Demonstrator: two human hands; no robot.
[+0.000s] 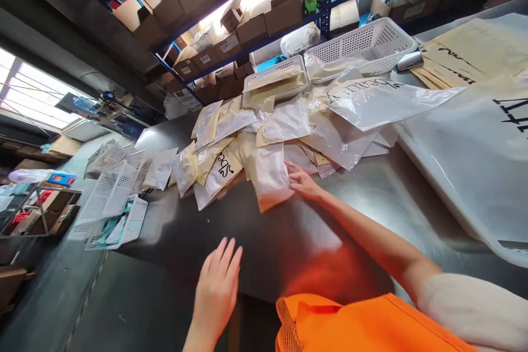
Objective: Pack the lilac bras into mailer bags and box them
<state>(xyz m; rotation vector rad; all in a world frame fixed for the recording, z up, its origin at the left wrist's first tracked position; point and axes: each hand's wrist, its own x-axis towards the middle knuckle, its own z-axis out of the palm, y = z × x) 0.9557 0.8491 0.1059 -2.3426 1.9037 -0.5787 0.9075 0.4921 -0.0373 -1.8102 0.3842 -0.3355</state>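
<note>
My left hand (218, 280) hovers over the near table edge, fingers stretched out and nothing in it. My right hand (304, 181) reaches to the pile, its fingertips spread against the right edge of a clear plastic packet (272, 173) with pale and yellowish contents. Whether a fingertip goes under that edge is hard to see. Left of it lies a packet with black script lettering (223, 170). Behind are more packets, among them a white one (289, 121) and a large clear bag (371, 99) with black lettering.
The dark metal table (358, 198) bears a large white tray (454, 198) at right. White perforated baskets (363, 44) stand behind the pile, with more baskets (107, 192) at the left end. Blue shelving (325, 0) holds cardboard boxes (284, 15) at the back.
</note>
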